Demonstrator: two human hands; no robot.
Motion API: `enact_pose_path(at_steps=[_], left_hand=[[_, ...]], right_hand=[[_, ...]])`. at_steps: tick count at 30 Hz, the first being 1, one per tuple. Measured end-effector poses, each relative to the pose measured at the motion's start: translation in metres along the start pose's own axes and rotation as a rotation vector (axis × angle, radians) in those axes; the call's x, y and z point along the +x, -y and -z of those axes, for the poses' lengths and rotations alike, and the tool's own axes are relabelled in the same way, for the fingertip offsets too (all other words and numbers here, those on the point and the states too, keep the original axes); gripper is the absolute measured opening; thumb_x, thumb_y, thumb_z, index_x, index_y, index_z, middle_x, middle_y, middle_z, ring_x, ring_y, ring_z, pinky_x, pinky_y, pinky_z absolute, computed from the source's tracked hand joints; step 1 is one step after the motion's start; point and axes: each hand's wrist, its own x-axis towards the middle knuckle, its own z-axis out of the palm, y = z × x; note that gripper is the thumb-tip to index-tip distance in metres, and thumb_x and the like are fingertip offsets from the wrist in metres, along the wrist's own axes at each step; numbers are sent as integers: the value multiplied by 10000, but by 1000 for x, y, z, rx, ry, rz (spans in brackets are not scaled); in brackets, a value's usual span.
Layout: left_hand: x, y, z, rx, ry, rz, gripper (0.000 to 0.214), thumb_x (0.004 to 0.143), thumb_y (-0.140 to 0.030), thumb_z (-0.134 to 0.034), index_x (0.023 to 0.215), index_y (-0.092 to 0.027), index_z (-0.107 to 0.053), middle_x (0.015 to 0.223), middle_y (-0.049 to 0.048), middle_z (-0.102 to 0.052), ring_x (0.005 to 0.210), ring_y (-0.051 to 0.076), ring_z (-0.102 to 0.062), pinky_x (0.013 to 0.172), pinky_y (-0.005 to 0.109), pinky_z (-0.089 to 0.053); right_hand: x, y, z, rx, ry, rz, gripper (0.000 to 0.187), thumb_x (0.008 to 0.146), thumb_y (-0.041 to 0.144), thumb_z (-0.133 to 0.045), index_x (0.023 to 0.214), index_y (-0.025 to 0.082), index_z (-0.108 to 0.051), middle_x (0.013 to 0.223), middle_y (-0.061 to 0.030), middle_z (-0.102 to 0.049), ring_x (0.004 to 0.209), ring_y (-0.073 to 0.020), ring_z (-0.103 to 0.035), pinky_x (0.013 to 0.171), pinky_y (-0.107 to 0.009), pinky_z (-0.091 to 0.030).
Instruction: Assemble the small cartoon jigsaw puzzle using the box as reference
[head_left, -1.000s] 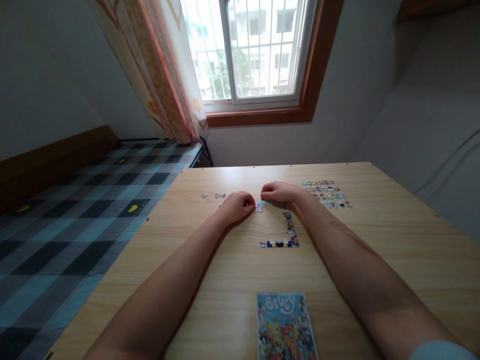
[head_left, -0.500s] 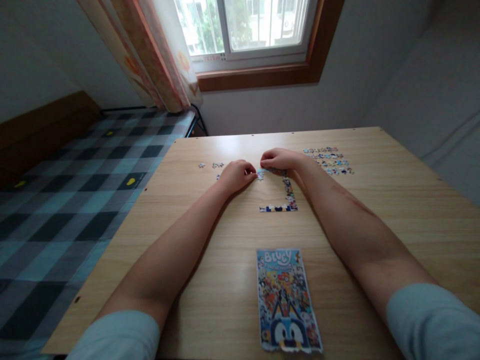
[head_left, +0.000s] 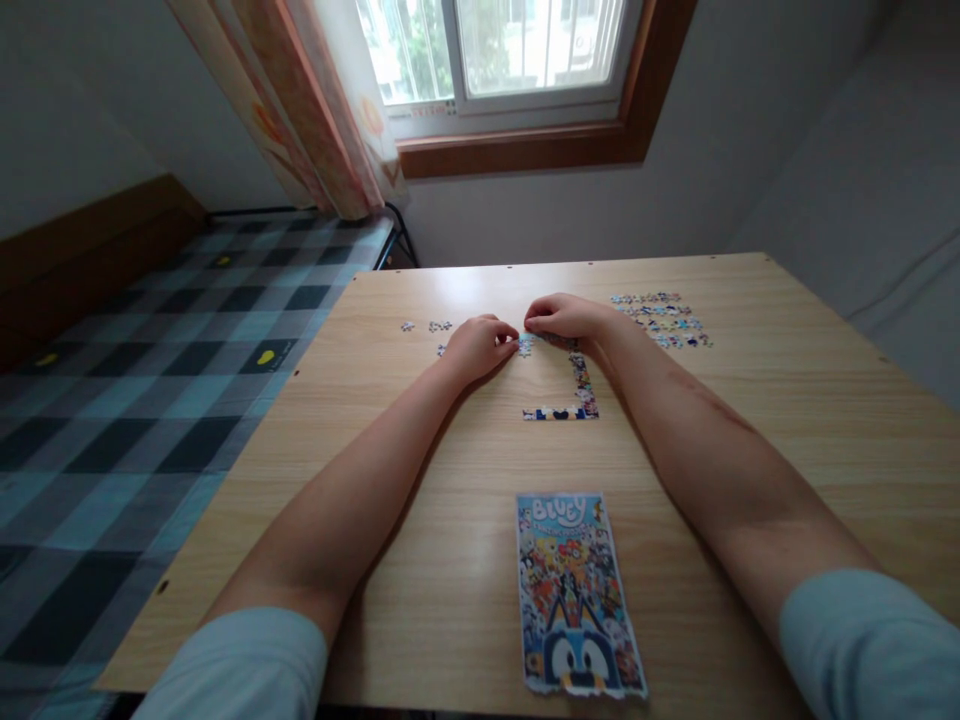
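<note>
My left hand point(head_left: 480, 347) is closed in a pinch, its fingertips at the left edge of a light-blue jigsaw puzzle piece point(head_left: 526, 347). Just to the right, my right hand point(head_left: 564, 316) rests with thumb and fingers pinched at the far edge of the same spot. Its palm partly covers the top strip of joined pieces. A joined puzzle border point(head_left: 583, 378) runs down the right side and turns left along the near side. What exactly sits between the fingertips of each hand is small and mostly hidden.
Rows of loose puzzle pieces point(head_left: 664, 322) lie at the far right, and several more point(head_left: 440, 326) at the far left. A torn-edged Bluey picture sheet point(head_left: 577, 595) lies near me on the wooden table point(head_left: 435, 600). A checkered bed point(head_left: 150, 400) stands at left.
The view has shifted slightly, so everything sits a little to the right and higher. Both hands stay at the same place on the puzzle, with barely any finger movement.
</note>
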Motion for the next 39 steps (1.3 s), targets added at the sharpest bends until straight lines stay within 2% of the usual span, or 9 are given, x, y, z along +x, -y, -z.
enact_pose_path(at_steps=[6,12,20,23,26,29,34,36,39], left_hand=[[-2,-1,18,-125,-65,138,178,868,-302,-670,929,-197,-801,862,50,-759,719,158,-639,745,290,-491],[6,5,68,-224,-433,283,296,875,-407,-596,833,-173,-773,620,9,-658,543,121,-539,542,255,-401],[-5,-14,148,-386,-766,184,252,872,-379,-589,802,-181,-728,586,-11,-565,523,99,-500,476,209,-353],[-12,-20,165,-382,-848,198,235,878,-356,-578,795,-183,-714,602,-7,-575,515,93,-495,461,201,-343],[-16,-9,171,-342,-859,237,242,876,-353,-568,800,-180,-718,605,-2,-584,506,97,-488,457,208,-338],[-20,10,169,-182,-652,320,230,841,-364,-614,772,-180,-734,598,10,-612,519,123,-516,479,236,-360],[-28,21,160,193,203,482,43,650,-250,-770,663,-216,-747,613,21,-689,560,170,-591,555,271,-413],[-29,18,155,251,319,453,52,644,-242,-765,694,-231,-762,648,15,-715,579,173,-607,576,270,-424],[-28,15,150,271,328,413,49,672,-246,-739,711,-236,-768,657,14,-724,584,172,-611,584,267,-428]], right_hand=[[2,-3,-4,40,2,1,220,888,341,-613,976,169,-718,804,-59,-679,627,-132,-541,573,-258,-416],[4,-4,-9,51,-9,-8,226,889,350,-592,970,174,-707,759,-37,-665,576,-120,-527,537,-249,-396],[11,-11,-12,92,3,0,283,859,418,-630,972,171,-710,778,-48,-678,594,-128,-549,541,-247,-405],[12,-11,-12,43,5,23,329,843,462,-658,985,170,-716,794,-54,-679,628,-138,-563,542,-250,-391],[9,-7,-11,-38,-5,43,349,833,501,-678,992,193,-723,815,-55,-675,673,-153,-574,555,-254,-389],[3,0,-10,-100,-10,29,348,803,502,-726,993,211,-731,842,-60,-671,710,-166,-579,583,-261,-406],[-1,5,-9,-115,7,26,366,755,456,-785,1023,213,-732,824,-46,-650,716,-171,-571,601,-266,-411],[0,2,-9,-98,20,29,384,741,440,-798,1038,208,-726,818,-42,-644,717,-168,-571,603,-264,-406],[3,-3,-9,-87,32,47,391,741,440,-792,1050,213,-716,820,-33,-643,707,-158,-567,597,-258,-399]])
